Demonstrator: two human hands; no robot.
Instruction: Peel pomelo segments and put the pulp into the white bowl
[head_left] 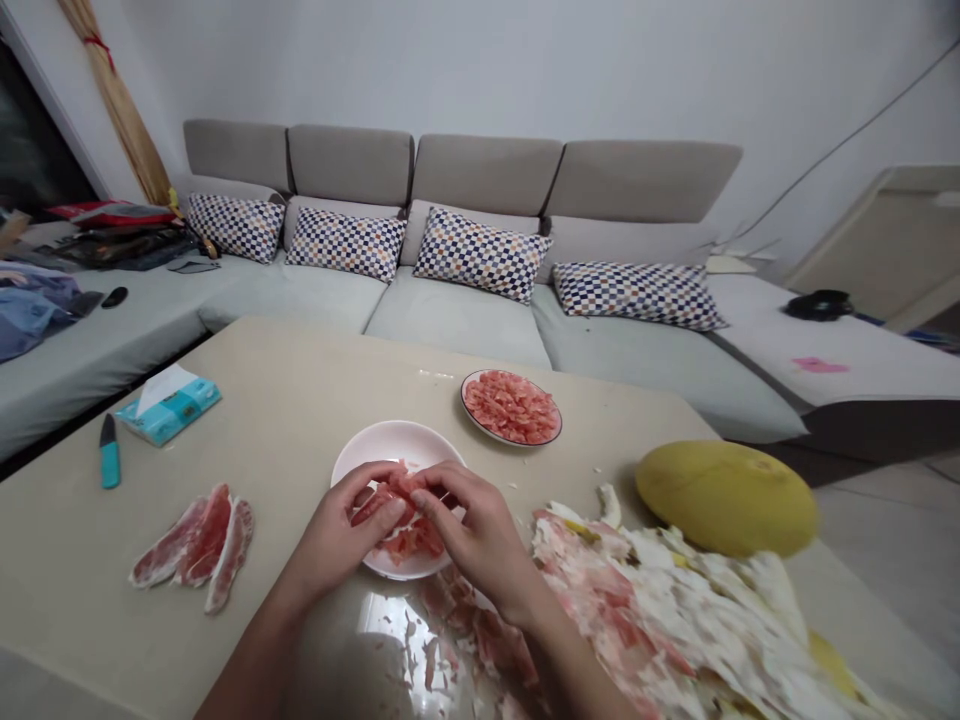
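Note:
Over a white bowl [352, 450], my left hand [352, 525] and my right hand [469, 525] meet with bent fingers on one piece of red pomelo flesh [386, 497]. The left fingers wrap its left side, while the right thumb and fingers pinch its other end. Loose pomelo pulp [412, 543] lies in the bowl below them. Left of the bowl, several pomelo segments [199, 545] with pale skin rest on the table. A dark-rimmed plate [466, 412] behind the bowl is heaped with pomelo pulp [514, 405].
White rind and membrane scraps [660, 600] spread across the table's right side, before a whole yellow pomelo [727, 497]. A teal-handled knife [110, 460] and a tissue pack [171, 402] lie at the left. A grey sofa [457, 305] stands behind the table [315, 370].

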